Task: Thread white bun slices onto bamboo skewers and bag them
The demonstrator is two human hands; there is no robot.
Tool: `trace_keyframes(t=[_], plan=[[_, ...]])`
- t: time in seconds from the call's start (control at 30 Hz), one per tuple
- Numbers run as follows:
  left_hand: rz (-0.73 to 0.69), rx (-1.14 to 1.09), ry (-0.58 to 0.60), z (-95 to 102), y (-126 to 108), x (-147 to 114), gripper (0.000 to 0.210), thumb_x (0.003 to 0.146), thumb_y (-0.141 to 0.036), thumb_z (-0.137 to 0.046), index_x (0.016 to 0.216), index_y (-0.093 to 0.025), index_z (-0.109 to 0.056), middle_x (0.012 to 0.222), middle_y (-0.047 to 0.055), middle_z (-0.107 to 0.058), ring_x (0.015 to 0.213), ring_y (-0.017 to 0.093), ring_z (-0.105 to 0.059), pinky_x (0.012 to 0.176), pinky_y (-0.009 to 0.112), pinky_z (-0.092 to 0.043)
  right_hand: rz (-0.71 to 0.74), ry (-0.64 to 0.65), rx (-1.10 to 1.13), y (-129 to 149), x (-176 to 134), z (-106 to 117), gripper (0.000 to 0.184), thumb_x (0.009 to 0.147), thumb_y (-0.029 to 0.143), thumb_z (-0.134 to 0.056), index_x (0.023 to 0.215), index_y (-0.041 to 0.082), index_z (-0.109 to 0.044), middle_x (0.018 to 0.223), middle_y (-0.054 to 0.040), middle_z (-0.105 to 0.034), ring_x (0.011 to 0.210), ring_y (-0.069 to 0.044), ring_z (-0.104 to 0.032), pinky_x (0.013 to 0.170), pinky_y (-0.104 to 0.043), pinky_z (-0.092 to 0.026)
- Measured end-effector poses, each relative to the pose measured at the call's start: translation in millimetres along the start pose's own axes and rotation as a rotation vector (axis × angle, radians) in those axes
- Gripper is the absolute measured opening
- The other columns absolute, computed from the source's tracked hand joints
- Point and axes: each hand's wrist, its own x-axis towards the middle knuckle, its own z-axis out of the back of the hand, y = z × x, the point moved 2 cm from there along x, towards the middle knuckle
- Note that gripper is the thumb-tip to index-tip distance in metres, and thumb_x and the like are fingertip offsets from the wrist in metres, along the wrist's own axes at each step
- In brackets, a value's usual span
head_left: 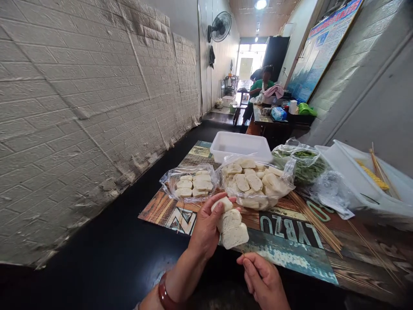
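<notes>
My left hand (205, 228) is closed around a short row of thick white bread slices (234, 231), which look like sliced steamed bun. Below and to the right of them, my right hand (264, 280) pinches the end of a thin bamboo skewer (243, 253). The skewer points up toward the lowest slice; how far it runs into the slices is hidden. Just beyond my hands, a clear plastic bag (258, 200) holds a heap of similar slices. To its left, slices (184, 184) lie in neat rows on another plastic bag, with skewer ends sticking out toward me.
Loose bamboo skewers (318, 224) lie right of my hands, near green-handled scissors (318, 211). Behind stand a white plastic tub (241, 146), bagged leafy greens (305, 165) and a white bin (351, 172) with corn and skewers. A person in green (258, 88) is at a far table.
</notes>
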Motion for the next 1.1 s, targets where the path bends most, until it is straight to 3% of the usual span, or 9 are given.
trace_keyframes(t=[0.57, 0.93, 1.1], plan=[[0.016, 0.02, -0.019, -2.5, -3.9, -1.7, 0.042, 0.068, -0.033, -0.083, 0.103, -0.015, -0.067, 0.109, 0.015, -0.074, 0.086, 0.029, -0.073, 0.067, 0.032, -0.058, 0.011, -0.033, -0.044, 11.1, 3.2, -6.0, 0.054, 0.087, 0.066, -0.051, 0.079, 0.017, -0.071, 0.037, 0.008, -0.04, 0.033, -0.009, -0.036, 0.041, -0.022, -0.033], [0.049, 0.03, 0.013, -2.6, -0.2, -1.9, 0.041, 0.072, -0.033, -0.081, 0.104, -0.013, -0.064, 0.108, 0.016, -0.074, 0.085, 0.027, -0.073, 0.07, 0.031, -0.057, -0.021, 0.062, 0.013, 17.7, 10.2, -8.0, 0.052, 0.088, 0.065, -0.05, 0.079, 0.016, -0.066, 0.04, 0.0082, -0.041, 0.035, -0.008, -0.033, 0.038, -0.021, -0.024], [0.074, -0.048, 0.098, 4.0, -7.5, 5.7, 0.066, 0.078, -0.053, -0.07, 0.133, -0.021, -0.049, 0.116, 0.015, -0.071, 0.093, 0.03, -0.072, 0.08, 0.04, -0.055, -0.105, 0.096, 0.107, 25.9, 12.3, -7.4, 0.053, 0.084, 0.067, -0.054, 0.082, 0.016, -0.065, 0.041, 0.0091, -0.044, 0.032, -0.005, -0.029, 0.036, -0.018, -0.022]])
